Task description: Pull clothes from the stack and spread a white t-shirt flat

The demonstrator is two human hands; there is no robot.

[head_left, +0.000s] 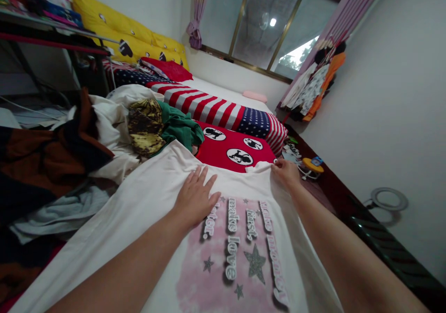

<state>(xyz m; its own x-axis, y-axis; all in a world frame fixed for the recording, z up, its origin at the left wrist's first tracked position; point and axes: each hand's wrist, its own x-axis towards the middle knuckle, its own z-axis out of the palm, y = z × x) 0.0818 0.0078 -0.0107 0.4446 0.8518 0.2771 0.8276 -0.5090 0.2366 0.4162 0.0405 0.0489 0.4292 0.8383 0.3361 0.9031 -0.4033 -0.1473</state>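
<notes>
A white T-shirt point(156, 196) with a pink print, grey stars and lettering lies spread out in front of me. My left hand point(197, 196) rests flat on it beside the print, fingers stretched out. At the shirt's far right corner, my right hand point(286, 171) pinches the fabric between thumb and fingers. Beyond the shirt's far edge shows a red cloth point(223, 152) with black figures in white ovals. The near end of the shirt runs out of view below.
Heaped clothes point(146, 122) lie on the left, touching the shirt. Farther back stands a bed with a striped, starred cover point(209, 106) and a yellow cushion point(132, 29). A ring light point(388, 199) and a yellow stool point(312, 165) are on the right. Clothes point(313, 89) hang near the window.
</notes>
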